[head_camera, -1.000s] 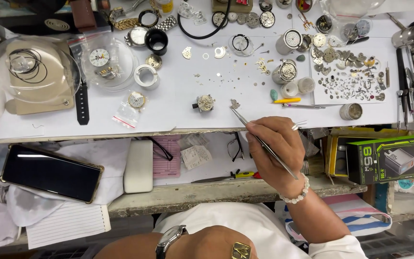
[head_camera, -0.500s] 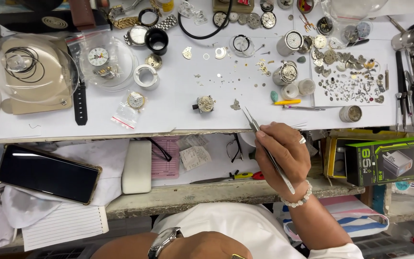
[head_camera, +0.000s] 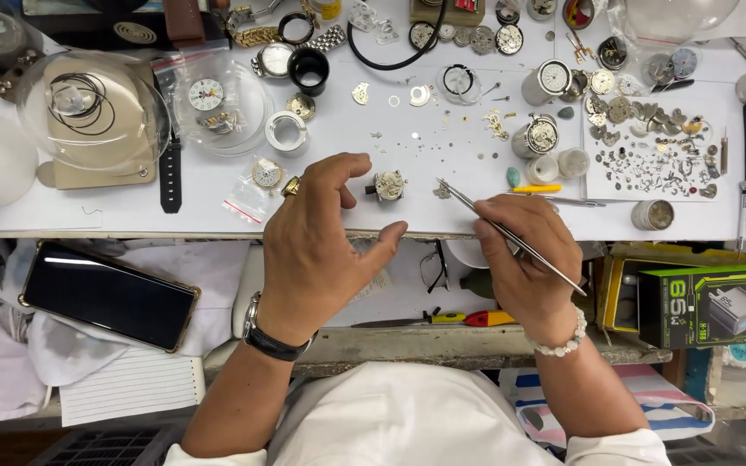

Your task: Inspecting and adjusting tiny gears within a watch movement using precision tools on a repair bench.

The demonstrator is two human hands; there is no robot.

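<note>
Mid-frame on the white counter [head_camera: 114, 211]: left hand [head_camera: 321, 237] hovering with fingers spread beside the small watch movement [head_camera: 388, 185], right hand [head_camera: 524, 263] in a pressed-together grip pinching tweezers [head_camera: 502, 231], tips angled toward the movement, probably for fine picking.

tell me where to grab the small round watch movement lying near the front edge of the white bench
Probably pinch the small round metal watch movement by its rim, from the left, where the left hand already hovers open beside it. It lies flat, face up, so only its edges offer purchase; tweezers in the right hand occupy the right side.
</note>
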